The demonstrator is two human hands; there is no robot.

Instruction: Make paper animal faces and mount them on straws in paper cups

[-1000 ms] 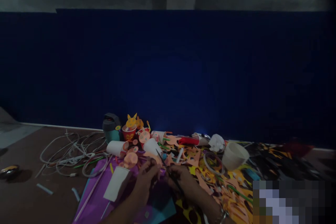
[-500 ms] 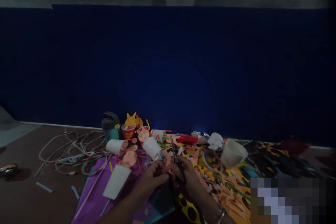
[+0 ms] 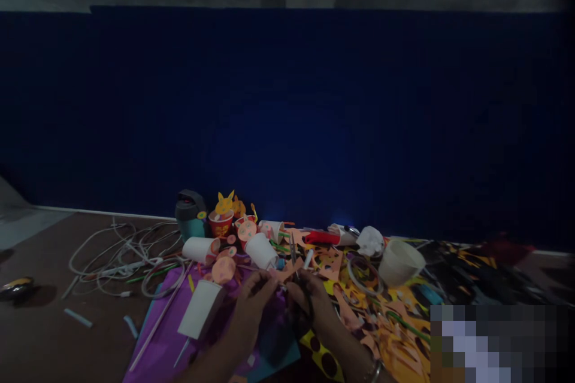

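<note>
My left hand (image 3: 257, 298) pinches a small piece of salmon-coloured paper (image 3: 287, 271) by its left side. My right hand (image 3: 311, 298) is closed on dark-handled scissors (image 3: 294, 251), whose blades point up and away at the paper's right side. Just behind the hands lies a white paper cup (image 3: 261, 251) on its side. Another white cup (image 3: 200, 310) stands tilted to the left of my left hand, over purple paper (image 3: 168, 317). A round pink paper face (image 3: 223, 270) lies behind that cup.
White cables (image 3: 121, 251) lie coiled at the left, near a teal and grey bottle (image 3: 191, 218). Red cups (image 3: 220, 223) with orange animal cutouts stand at the back. Rightwards are a tape roll (image 3: 365, 275), crumpled tissue (image 3: 371, 242), a large white cup (image 3: 401, 263) and paper scraps (image 3: 399, 341).
My left hand has shifted slightly left and turned more upright. The scissors and my right hand have tilted a little, and more of the salmon paper shows between the hands.
</note>
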